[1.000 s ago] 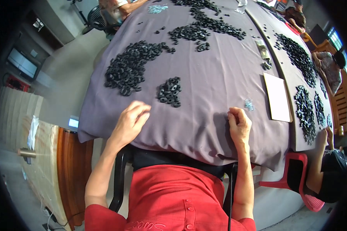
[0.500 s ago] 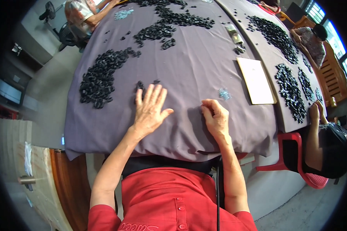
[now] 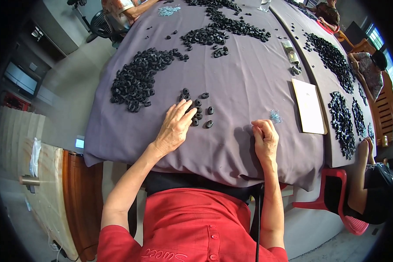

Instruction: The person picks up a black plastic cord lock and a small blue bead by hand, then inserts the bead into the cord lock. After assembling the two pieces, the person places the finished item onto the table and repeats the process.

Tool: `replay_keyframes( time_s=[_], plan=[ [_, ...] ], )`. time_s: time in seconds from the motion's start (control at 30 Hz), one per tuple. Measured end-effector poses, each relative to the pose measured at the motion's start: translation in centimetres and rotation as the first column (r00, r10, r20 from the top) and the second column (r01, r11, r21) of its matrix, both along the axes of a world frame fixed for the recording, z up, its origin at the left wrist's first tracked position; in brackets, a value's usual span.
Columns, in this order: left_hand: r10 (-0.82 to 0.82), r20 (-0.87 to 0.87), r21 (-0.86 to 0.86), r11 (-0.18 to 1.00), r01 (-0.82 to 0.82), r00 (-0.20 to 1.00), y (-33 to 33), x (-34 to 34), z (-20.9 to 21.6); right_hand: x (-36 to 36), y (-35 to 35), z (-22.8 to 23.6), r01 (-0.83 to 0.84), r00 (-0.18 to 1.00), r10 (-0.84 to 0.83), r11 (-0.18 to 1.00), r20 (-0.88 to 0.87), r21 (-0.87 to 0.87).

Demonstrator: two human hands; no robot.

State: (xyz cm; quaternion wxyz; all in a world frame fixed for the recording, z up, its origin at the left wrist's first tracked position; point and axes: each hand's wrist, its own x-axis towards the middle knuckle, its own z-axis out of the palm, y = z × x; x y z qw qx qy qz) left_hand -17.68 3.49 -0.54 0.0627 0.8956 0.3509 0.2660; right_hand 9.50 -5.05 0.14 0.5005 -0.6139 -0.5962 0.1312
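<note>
My left hand [image 3: 174,128] lies palm down over the grey-mauve cloth, its fingers stretched out. The fingertips touch a small cluster of black ribbed plastic pieces [image 3: 198,110], and part of the cluster is hidden under them. A few such pieces lie loose just right of the fingers. My right hand [image 3: 265,137] is closed, thumb against bent fingers, held above the cloth. Whatever it pinches, if anything, is too small to make out. Just beyond it sits a little heap of pale blue, shiny small parts [image 3: 275,116].
A large pile of black pieces [image 3: 137,78] lies at left, with more piles farther back. At right are a cream board [image 3: 309,106] and a clear packet [image 3: 290,52]. Other people sit around the joined tables, one near a red chair [image 3: 334,192].
The view has shifted, so the table's things appear farther right. Several black pieces now lie spread around and right of my left fingertips. My right hand stays closed.
</note>
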Motion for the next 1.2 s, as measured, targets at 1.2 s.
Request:
replay_keyframes(
  time_s=[1.2],
  plan=[
    [0.158,0.128,0.083,0.982,-0.169,0.979,-0.39,0.27,-0.45,0.0,-0.18,-0.05,-0.006,1.0,0.006,1.0,0.008,-0.003]
  ],
)
